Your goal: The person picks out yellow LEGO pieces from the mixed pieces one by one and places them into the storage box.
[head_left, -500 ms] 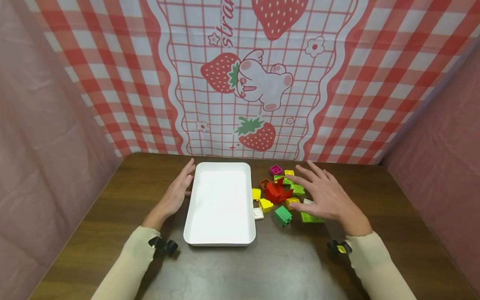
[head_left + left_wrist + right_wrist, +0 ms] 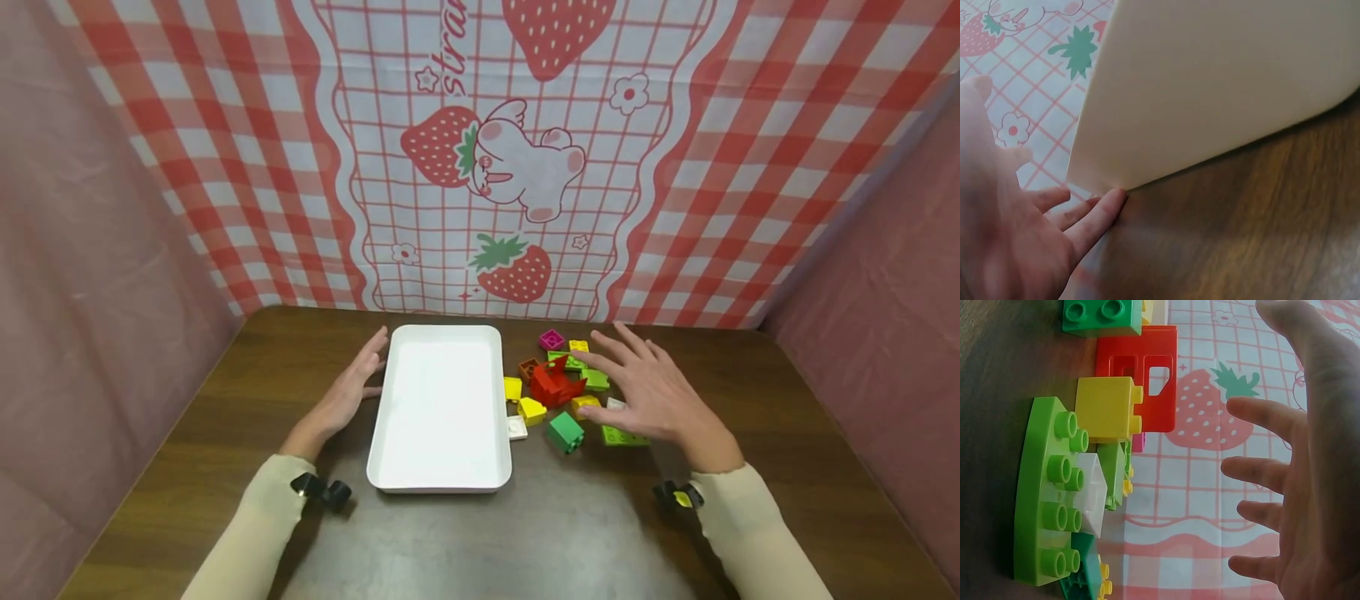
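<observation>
A white tray lies on the table with nothing in it. My left hand stands along its left side, fingers extended; in the left wrist view a fingertip is at the tray's lower edge, and whether it touches cannot be told. My right hand hovers with spread fingers over the right part of a pile of toy building blocks, holding nothing. Among them are a red openwork piece, a green block, a yellow block and a lime studded plate. My right hand partly hides several blocks in the head view.
Nearest the tray's right side are a yellow block and a white block. A magenta block sits toward the back. Behind the brown table hangs a strawberry-print cloth; pink curtains flank both sides.
My left hand has shifted slightly left and toward me, a little away from the tray in the head view. The right hand, tray and blocks look unmoved.
</observation>
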{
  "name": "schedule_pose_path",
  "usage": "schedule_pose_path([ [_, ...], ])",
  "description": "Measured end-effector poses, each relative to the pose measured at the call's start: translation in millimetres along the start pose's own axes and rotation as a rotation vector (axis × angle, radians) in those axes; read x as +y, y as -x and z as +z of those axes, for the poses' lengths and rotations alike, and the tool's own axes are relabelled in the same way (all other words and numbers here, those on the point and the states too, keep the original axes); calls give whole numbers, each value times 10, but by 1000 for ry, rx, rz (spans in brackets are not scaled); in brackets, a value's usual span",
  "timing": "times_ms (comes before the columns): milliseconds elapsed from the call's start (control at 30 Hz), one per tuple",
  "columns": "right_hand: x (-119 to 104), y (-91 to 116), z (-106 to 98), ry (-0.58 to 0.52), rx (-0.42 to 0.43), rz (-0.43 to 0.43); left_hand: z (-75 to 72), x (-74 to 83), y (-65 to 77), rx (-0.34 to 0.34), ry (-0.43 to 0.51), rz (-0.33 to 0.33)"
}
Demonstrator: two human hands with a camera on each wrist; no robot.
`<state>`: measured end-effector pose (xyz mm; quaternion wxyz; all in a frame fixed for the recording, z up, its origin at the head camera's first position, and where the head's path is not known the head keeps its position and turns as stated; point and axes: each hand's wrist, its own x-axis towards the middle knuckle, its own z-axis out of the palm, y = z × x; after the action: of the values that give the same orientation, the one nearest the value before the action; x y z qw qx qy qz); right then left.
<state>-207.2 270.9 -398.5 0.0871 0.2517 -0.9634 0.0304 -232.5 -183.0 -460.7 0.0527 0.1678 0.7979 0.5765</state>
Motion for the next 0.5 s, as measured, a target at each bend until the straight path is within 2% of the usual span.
schedule_pose_path([
  [333, -8, -13, -7, 3, -2, -2, -27, -62, 27, -57, -25, 51],
  [500, -5, -5, -2, 3, 0, -1, -40, -73, 26, -61, -50, 45],
])
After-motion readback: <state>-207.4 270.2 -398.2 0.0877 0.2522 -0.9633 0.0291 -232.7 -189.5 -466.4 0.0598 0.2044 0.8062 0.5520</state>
